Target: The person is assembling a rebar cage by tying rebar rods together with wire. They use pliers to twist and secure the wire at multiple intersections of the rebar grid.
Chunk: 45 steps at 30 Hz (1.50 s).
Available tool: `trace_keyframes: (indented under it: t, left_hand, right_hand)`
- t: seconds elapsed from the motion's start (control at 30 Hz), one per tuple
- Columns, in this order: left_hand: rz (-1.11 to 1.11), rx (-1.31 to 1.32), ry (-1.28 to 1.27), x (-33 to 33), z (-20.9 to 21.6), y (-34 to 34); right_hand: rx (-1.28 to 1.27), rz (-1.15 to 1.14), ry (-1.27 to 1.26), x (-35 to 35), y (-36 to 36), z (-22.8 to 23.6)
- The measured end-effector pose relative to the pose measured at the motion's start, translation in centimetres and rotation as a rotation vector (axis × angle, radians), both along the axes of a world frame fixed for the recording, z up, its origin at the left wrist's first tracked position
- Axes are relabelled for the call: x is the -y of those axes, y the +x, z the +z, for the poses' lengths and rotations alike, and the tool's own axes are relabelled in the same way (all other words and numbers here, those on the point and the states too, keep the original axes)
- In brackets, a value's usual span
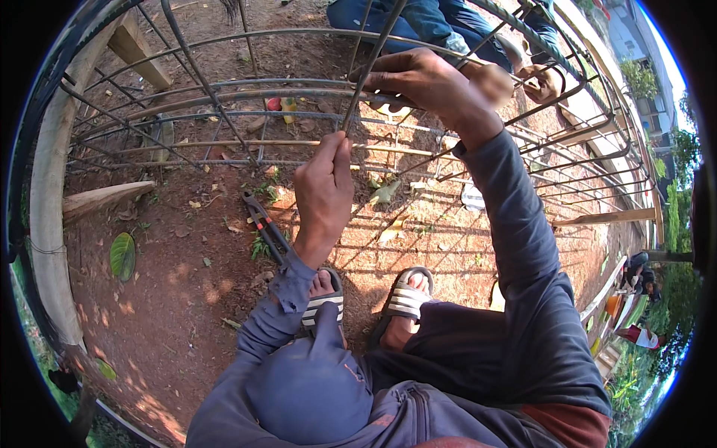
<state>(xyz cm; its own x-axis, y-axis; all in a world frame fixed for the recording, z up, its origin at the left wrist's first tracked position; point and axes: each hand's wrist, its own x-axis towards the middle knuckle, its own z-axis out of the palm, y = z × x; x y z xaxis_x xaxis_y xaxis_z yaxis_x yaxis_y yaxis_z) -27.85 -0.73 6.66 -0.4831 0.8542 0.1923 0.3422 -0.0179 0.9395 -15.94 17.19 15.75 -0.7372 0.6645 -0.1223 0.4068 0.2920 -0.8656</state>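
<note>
A cage of thin steel reinforcing bars (299,95) spans the view in front of me. My left hand (326,190) pinches the lower end of a slanted steel bar (364,75) between thumb and fingers. Higher up, my right hand (429,84) reaches over the cage, its fingers bent round the bars where the slanted one crosses a lengthwise one. Its fingertips are partly hidden, so the exact grip is hard to see. Pliers (265,224) with red and black handles lie on the soil beside my left wrist.
Another person in jeans (418,22) sits beyond the cage, with a hand (544,82) at its far right bars. Wooden stakes (108,199) and a long timber (48,216) stand at the left. My sandalled feet (407,299) rest on reddish soil with scattered leaves.
</note>
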Motion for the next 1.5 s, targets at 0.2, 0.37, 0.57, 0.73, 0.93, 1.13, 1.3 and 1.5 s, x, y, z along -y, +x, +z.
trace_keyframes:
  t: [0.2,0.37,0.57,0.73,0.93,1.13,1.3,1.5]
  left_hand:
    - [-0.066,-0.057,-0.130,0.8,2.3,-1.1]
    - [-0.080,-0.536,0.202,0.7,4.4,-4.1]
    - [-0.218,-0.696,0.233,-3.2,9.4,-7.1]
    - [-0.511,-0.700,0.157,-8.5,11.0,-10.2]
    - [-0.983,-0.455,-0.278,-14.3,11.3,-11.8]
    - [-1.024,-0.447,-0.163,-15.1,8.1,-12.8]
    - [-0.983,-0.412,-0.249,-13.2,7.9,-12.5]
    - [-0.903,-0.471,-0.214,-11.8,8.4,-12.5]
  right_hand:
    - [-0.109,-0.077,0.255,2.4,-1.1,-0.2]
    - [-0.130,-0.161,0.620,4.9,-0.5,-1.1]
    - [-0.242,-0.269,0.835,6.8,-0.9,-2.9]
    - [-0.241,-0.240,1.004,7.4,-0.8,-3.3]
    - [-0.252,-0.203,1.070,7.5,-0.9,-3.7]
    - [-0.275,-0.266,1.028,7.6,-1.3,-3.8]
    - [-0.244,-0.227,1.072,7.5,-1.3,-3.4]
    - [-0.238,-0.202,1.043,7.6,-1.5,-3.2]
